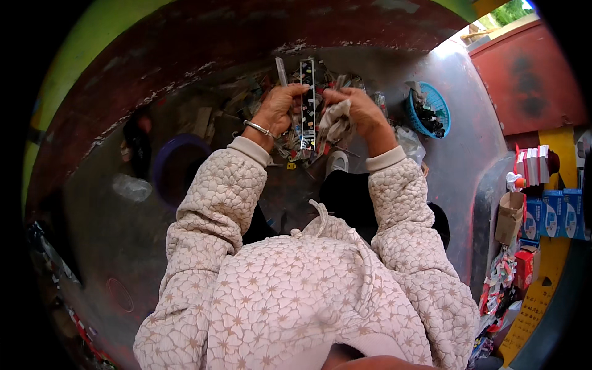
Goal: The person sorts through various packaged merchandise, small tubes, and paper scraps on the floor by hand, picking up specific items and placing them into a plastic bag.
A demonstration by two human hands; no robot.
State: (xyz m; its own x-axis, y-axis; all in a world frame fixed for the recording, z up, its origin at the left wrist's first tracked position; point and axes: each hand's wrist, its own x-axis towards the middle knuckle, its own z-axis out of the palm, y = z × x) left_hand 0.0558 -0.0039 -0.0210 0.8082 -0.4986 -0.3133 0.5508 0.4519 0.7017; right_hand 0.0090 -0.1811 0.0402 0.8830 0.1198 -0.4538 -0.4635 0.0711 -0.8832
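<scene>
While the left hand (pixel 274 112) grips the patterned strip (pixel 308 112), upper centre, right hand (pixel 364 112) holds pale cloth (pixel 336 117) | strip — likely light, stiff | grasp edges

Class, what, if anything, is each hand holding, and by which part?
Left hand: dark strip, by its left edge. Right hand: pale cloth, bunched; exact grip unclear.

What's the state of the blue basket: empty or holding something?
Holding something: dark, crumpled material shows inside the blue basket, below its rim on the near side. How deep it goes, cannot tell.
</scene>
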